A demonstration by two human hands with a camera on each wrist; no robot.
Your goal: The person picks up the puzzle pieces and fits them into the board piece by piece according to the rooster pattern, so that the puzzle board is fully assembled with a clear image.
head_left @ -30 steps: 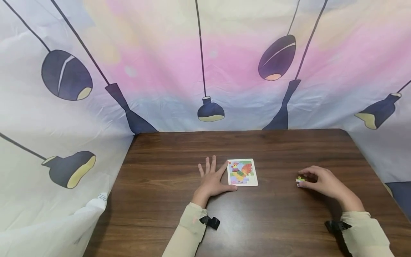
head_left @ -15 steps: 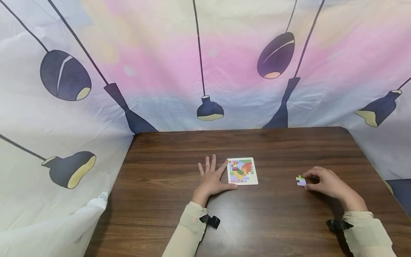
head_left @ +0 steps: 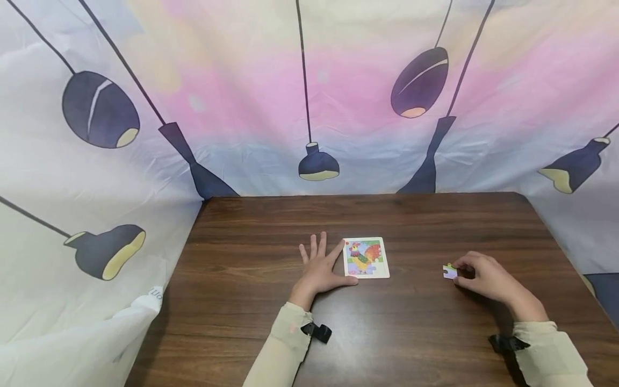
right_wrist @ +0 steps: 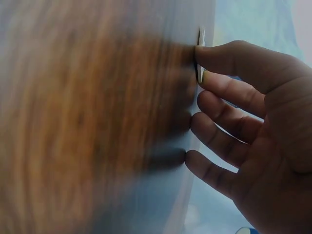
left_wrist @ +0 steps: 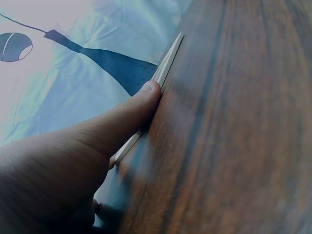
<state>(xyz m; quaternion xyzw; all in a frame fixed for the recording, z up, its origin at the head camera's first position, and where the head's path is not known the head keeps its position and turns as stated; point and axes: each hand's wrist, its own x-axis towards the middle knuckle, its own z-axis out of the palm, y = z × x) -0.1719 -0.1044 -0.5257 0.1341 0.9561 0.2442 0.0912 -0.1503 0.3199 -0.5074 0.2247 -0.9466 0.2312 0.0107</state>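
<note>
A small square jigsaw puzzle (head_left: 364, 258) with a colourful rooster lies flat on the table in its white frame. A pale bare patch shows at its lower right corner. My left hand (head_left: 319, 274) rests at its left side with spread fingers; index fingertip and thumb touch the frame near the two left corners. In the left wrist view, the thumb (left_wrist: 141, 100) lies against the frame's edge (left_wrist: 170, 58). Further right, my right hand (head_left: 486, 277) pinches a lilac and green puzzle piece (head_left: 449, 272) between thumb and forefinger. The right wrist view shows that piece (right_wrist: 202, 36) edge-on, close to the tabletop.
The brown wooden table (head_left: 271, 220) reaches back to a hanging cloth (head_left: 232, 107) printed with dark lamps. Bare wood lies between the puzzle and the right hand. Each wrist wears a black strap, such as the left strap (head_left: 316, 332).
The puzzle piece has turned in my right fingers, so more of its lilac face shows, and it has shifted slightly left in the last half second. My left hand stays on the frame.
</note>
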